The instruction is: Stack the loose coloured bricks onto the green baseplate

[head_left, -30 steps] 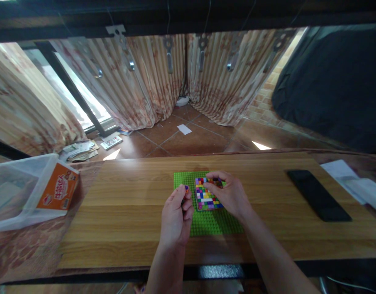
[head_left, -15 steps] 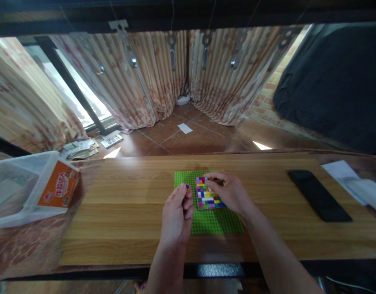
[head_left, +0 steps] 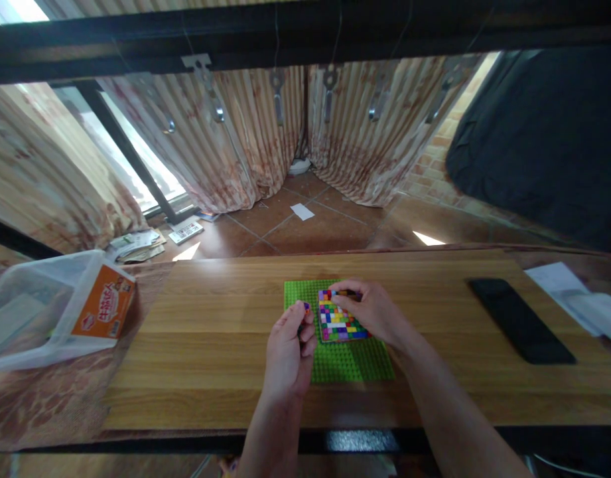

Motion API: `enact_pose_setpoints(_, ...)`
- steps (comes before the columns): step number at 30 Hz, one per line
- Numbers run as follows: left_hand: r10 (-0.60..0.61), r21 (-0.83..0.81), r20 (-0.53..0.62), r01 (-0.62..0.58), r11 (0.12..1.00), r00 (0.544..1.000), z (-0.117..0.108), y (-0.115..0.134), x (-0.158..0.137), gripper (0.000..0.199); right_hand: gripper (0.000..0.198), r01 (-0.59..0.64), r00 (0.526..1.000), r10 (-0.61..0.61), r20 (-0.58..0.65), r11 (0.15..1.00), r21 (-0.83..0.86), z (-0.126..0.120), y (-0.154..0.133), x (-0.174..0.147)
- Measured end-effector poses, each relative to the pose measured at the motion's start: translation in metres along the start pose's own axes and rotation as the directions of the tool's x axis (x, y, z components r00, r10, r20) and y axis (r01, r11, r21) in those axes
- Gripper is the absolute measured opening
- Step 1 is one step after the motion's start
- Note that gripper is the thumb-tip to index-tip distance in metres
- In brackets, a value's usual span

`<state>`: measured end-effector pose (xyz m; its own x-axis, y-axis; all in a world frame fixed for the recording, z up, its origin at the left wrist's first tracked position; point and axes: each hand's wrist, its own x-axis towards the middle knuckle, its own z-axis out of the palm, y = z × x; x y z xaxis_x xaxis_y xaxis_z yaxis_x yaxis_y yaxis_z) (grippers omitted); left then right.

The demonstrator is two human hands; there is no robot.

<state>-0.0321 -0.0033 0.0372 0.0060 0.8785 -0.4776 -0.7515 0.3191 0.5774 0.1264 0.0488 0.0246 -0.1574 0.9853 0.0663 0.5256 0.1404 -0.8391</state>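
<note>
A green studded baseplate (head_left: 352, 364) lies on the wooden table. On it sits a square block of small multicoloured building bricks (head_left: 339, 322), packed in rows. My left hand (head_left: 288, 342) is closed at the plate's left side, fingers curled. Small purple and orange bricks (head_left: 306, 308) show between thumb and forefinger; whatever else lies in the palm is hidden. Over the block's upper right part, my right hand (head_left: 377, 312) pinches at a small light-blue brick (head_left: 334, 293) by the top edge. That hand covers the block's right side.
A black phone (head_left: 521, 320) lies on the wooden table (head_left: 205, 345) at the right, with white paper (head_left: 558, 289) beyond it. A clear plastic bin (head_left: 36, 312) with an orange label stands off the table's left end. A dark bar (head_left: 305, 40) with hanging hooks crosses the top.
The view has tilted up slightly. Both hands keep nearly the same places at the baseplate, with the right fingertips still at the block's top edge.
</note>
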Motion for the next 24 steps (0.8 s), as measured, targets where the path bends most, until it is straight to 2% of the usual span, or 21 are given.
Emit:
enact_pose_setpoints(3, -0.01, 0.011, 0.006, 0.01, 1.0, 1.0, 0.001, -0.003, 0.0, 0.036, 0.021, 0.002, 1.0, -0.002, -0.029, 1.0, -0.011, 0.001, 0.002, -0.004)
enact_pose_setpoints(5, -0.018, 0.013, 0.012, 0.018, 1.0, 1.0, 0.002, -0.004, 0.0, 0.038, 0.021, 0.019, 0.995, -0.021, -0.095, 1.0, -0.021, 0.001, 0.0, -0.008)
enact_pose_setpoints(9, -0.051, 0.013, 0.049, 0.05, 0.999, 0.998, 0.004, -0.005, -0.001, 0.039, 0.02, 0.147, 0.973, -0.146, -0.179, 0.989, -0.009, -0.002, -0.012, -0.017)
enact_pose_setpoints(15, -0.084, 0.042, 0.128, 0.079, 0.996, 0.988, 0.006, -0.004, -0.004, 0.041, 0.022, 0.277, 0.961, -0.278, -0.019, 0.961, -0.009, 0.001, -0.033, -0.026)
enact_pose_setpoints(19, -0.089, 0.071, 0.138, 0.08, 0.994, 0.986, 0.006, -0.005, -0.006, 0.041, 0.023, 0.25, 0.968, -0.25, 0.027, 0.968, 0.002, 0.006, -0.037, -0.026)
enact_pose_setpoints(24, -0.085, 0.062, 0.133, 0.077, 0.995, 0.987, 0.005, -0.006, -0.005, 0.04, 0.015, 0.21, 0.977, -0.212, 0.014, 0.976, 0.064, 0.006, -0.035, -0.026)
